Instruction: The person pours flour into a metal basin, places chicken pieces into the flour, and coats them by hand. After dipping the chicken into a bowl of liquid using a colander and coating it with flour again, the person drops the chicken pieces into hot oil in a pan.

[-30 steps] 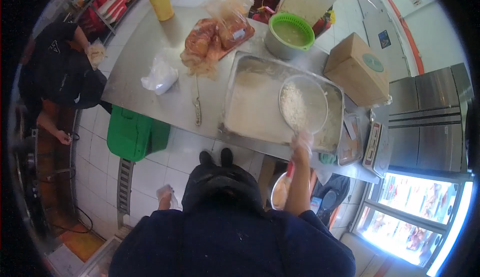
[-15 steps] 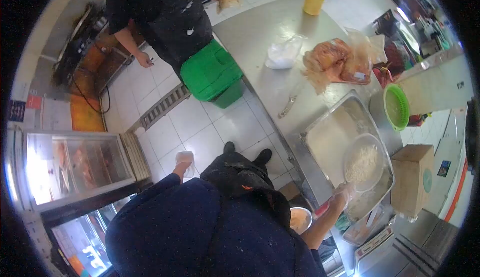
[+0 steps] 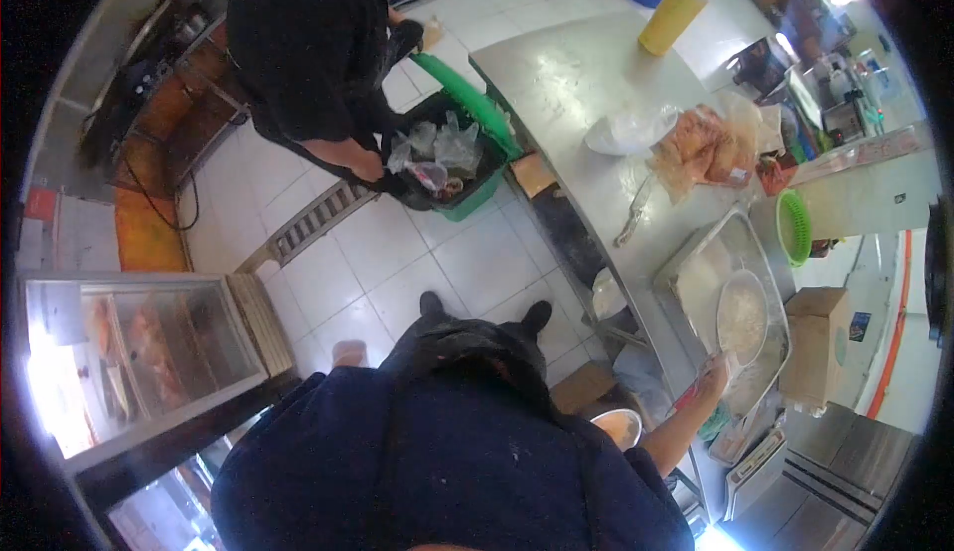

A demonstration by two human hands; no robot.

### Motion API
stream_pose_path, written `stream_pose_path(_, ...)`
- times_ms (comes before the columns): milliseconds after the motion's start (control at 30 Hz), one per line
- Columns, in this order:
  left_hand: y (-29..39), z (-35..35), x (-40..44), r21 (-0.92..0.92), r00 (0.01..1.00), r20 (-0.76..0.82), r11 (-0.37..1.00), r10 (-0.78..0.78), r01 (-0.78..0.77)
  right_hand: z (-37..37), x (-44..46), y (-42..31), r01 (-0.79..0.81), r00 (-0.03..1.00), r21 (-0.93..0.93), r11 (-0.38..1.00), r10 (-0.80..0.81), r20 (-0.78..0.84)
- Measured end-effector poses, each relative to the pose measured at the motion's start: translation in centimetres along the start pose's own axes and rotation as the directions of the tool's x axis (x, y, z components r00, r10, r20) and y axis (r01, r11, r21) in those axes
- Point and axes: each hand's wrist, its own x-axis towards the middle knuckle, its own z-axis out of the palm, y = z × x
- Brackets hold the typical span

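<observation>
Right hand held sieve in closed grip, over metal tray, along near edge of counter, left hand grip was not determinable

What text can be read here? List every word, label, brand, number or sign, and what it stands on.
No text can be read.
Small white label on the clear plastic bag of reddish meat: too small.
Dark blue rectangular sign on the white wall: too blurred.
Front panel of the pale boxy scale: too small to read.
</observation>
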Motion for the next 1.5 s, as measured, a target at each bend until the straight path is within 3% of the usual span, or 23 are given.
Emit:
stream_pose_path(67,0.0,-3.6,0.3,0.137,0.998,0.029,0.989,0.058,-0.061,-4.1,4.4,5.2,-0.050,0.980,0.074,0.996,0.063,-0.188)
stream_pose_path(167,-3.7,-9.6,2.0,0.305,0.994,0.055,0.946,0.099,-0.112,2.5,-1.0,-1.3,-0.152,0.970,-0.036,0.988,0.143,-0.198)
stream_pose_path(233,-6.3,-11.8,5.4,-0.166,0.994,-0.030,0.981,-0.108,0.102,3.5,-0.4,-1.5,-0.175,0.970,-0.147,0.973,0.146,-0.193)
stream_pose_path(300,-8.2,-13.1,6.7,-0.596,0.943,0.015,0.755,-0.331,0.275,-0.4,4.4,2.8,-0.115,0.983,-0.263,0.958,0.072,-0.167)
stream_pose_path(333,-10.0,-12.7,8.2,-0.605,0.942,0.012,0.747,-0.335,0.274,2.3,2.6,-0.1,-0.108,0.972,-0.203,0.973,0.061,-0.225)
stream_pose_path(400,-12.1,-10.7,12.0,0.207,0.941,0.047,0.925,-0.335,0.319,7.6,-0.9,-6.1,-0.070,0.940,-0.084,0.994,0.037,-0.339)
stream_pose_path(467,-4.9,-12.8,11.2,0.352,0.936,-0.010,0.875,-0.353,0.334,6.7,0.4,-2.9,-0.006,0.954,-0.089,0.996,-0.021,-0.300)
stream_pose_path(533,-4.6,-11.4,11.1,0.403,0.928,0.045,0.857,-0.370,0.322,8.9,-0.7,-5.3,-0.243,0.917,-0.032,0.970,0.218,-0.334)
stream_pose_path(567,-4.6,-10.3,10.8,0.420,0.927,0.089,0.858,-0.364,0.296,9.0,-1.4,-6.6,-0.119,0.979,-0.031,0.992,0.112,-0.172)
stream_pose_path(667,-0.4,-9.6,8.1,0.499,0.969,0.182,0.865,-0.169,0.057,14.5,-5.8,-11.7,-0.089,0.921,-0.012,0.996,0.077,-0.381)
stream_pose_path(733,3.3,-10.4,6.3,0.594,0.974,0.200,0.777,0.108,-0.208,15.1,-7.9,-13.9,-0.011,0.956,-0.079,0.997,-0.013,-0.292)
stream_pose_path(800,2.1,-9.0,8.4,0.613,0.963,0.261,0.782,-0.065,-0.113,17.2,-11.1,-15.9,0.055,0.975,-0.135,0.989,-0.082,-0.207)
stream_pose_path(900,0.7,-7.3,14.4,0.242,0.972,0.208,0.968,-0.113,0.061,23.6,-16.3,-20.3,0.130,0.964,-0.218,0.967,-0.175,-0.201)
stream_pose_path(933,4.1,-7.9,17.5,0.376,0.973,0.191,0.925,-0.127,0.047,25.9,-17.9,-21.6,-0.033,0.955,-0.240,0.970,-0.040,-0.293)
stream_pose_path(1000,12.8,-10.9,22.8,0.014,0.948,0.076,0.951,-0.310,0.310,27.5,-19.8,-21.4,-0.200,0.920,-0.273,0.941,0.084,-0.384)
stream_pose_path(1067,16.1,-10.3,29.3,0.238,0.996,-0.079,0.971,0.038,-0.018,27.2,-20.6,-17.9,-0.188,0.954,-0.301,0.935,0.102,-0.281)
stream_pose_path(1100,19.8,-12.2,33.6,0.329,0.978,0.014,0.923,0.206,-0.199,27.9,-21.0,-15.8,-0.154,0.974,-0.356,0.922,0.080,-0.213)
stream_pose_path(1133,27.5,-15.4,36.4,-0.036,0.999,-0.053,0.999,-0.001,0.000,29.8,-22.3,-15.0,-0.131,0.991,-0.462,0.877,0.105,-0.082)
stream_pose_path(1167,29.9,-16.1,40.8,0.035,0.968,-0.028,0.968,0.251,-0.250,31.8,-23.6,-14.4,-0.078,0.991,-0.554,0.829,0.127,0.051)
stream_pose_path(1200,34.3,-17.4,43.9,-0.121,0.974,-0.031,0.966,0.226,-0.228,35.3,-24.8,-14.1,0.129,0.953,-0.711,0.691,0.112,0.282)
stream_pose_path(1333,38.8,-13.8,61.5,-0.477,0.979,0.029,0.863,0.203,-0.165,48.8,-27.7,-10.1,0.857,0.453,-0.474,0.204,0.141,0.880)
stream_pose_path(1433,45.6,-19.3,64.5,-0.324,0.988,0.153,0.946,0.032,0.019,55.4,-26.6,2.1,0.907,0.294,-0.354,0.226,0.259,0.920)
stream_pose_path(1500,45.4,-18.0,67.7,-0.204,0.989,0.150,0.978,-0.016,0.046,60.9,-28.1,9.6,0.535,0.573,-0.736,0.416,0.462,0.677)
